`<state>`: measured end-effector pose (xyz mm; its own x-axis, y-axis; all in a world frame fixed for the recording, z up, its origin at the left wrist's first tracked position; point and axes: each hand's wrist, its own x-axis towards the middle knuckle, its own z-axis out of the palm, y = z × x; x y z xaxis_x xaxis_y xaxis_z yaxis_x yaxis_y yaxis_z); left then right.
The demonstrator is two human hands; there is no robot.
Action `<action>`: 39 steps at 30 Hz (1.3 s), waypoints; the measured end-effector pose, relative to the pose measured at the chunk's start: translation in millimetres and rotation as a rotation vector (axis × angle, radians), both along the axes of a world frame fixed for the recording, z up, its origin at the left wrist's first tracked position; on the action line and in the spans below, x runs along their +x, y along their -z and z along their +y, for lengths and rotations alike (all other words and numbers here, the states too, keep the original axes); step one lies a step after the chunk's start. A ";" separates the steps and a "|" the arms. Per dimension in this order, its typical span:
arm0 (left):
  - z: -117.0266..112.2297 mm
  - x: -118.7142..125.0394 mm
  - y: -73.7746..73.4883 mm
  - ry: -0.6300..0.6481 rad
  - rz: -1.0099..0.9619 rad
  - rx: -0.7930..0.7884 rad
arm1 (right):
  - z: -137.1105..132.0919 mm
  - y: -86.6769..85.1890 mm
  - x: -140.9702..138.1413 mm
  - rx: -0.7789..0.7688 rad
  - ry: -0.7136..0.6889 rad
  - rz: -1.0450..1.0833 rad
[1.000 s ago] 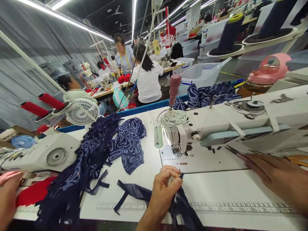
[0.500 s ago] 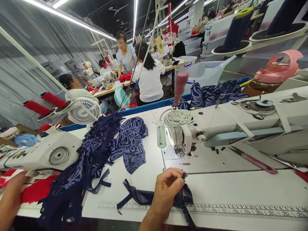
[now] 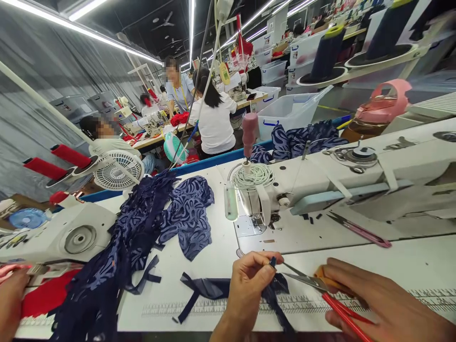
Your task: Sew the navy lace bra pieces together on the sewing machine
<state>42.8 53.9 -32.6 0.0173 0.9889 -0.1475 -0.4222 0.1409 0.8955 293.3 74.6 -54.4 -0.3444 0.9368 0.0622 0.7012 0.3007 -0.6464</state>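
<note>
1. Left hand [image 3: 249, 285] pinches a navy strip [image 3: 276, 304] between thumb and fingers, its tip poking up, the rest trailing below the grip!
2. Right hand [image 3: 377, 294] grips red-handled scissors [image 3: 318, 284], blades parted, points just beside that pinch!
3. Beyond the pinch stands the sewing machine [image 3: 315, 169]; patterned fabric [image 3: 192, 213] lies left of the grip, pink-handled snips [image 3: 366, 233] off right.

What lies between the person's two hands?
In the head view: scissors, blades spread, pointing from the right hand toward navy cloth pinched by the left hand; ruler marks show below.
</note>
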 end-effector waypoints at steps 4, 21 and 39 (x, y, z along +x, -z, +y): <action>-4.4 -4.2 1.0 0.006 -0.040 -0.009 | 12.2 -26.9 -22.1 -0.252 -0.209 -0.117; -5.8 -2.8 2.3 0.014 -0.018 0.006 | 12.7 -40.1 -30.7 -0.338 -0.223 -0.155; -5.8 13.2 15.4 -0.320 -0.015 -0.111 | 3.0 10.3 -28.6 0.078 -0.148 0.008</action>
<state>55.9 48.1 -48.0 -0.2880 0.9226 -0.2565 -0.4735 0.0956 0.8756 264.7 77.6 -64.6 -0.4777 0.8680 0.1356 0.6407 0.4498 -0.6223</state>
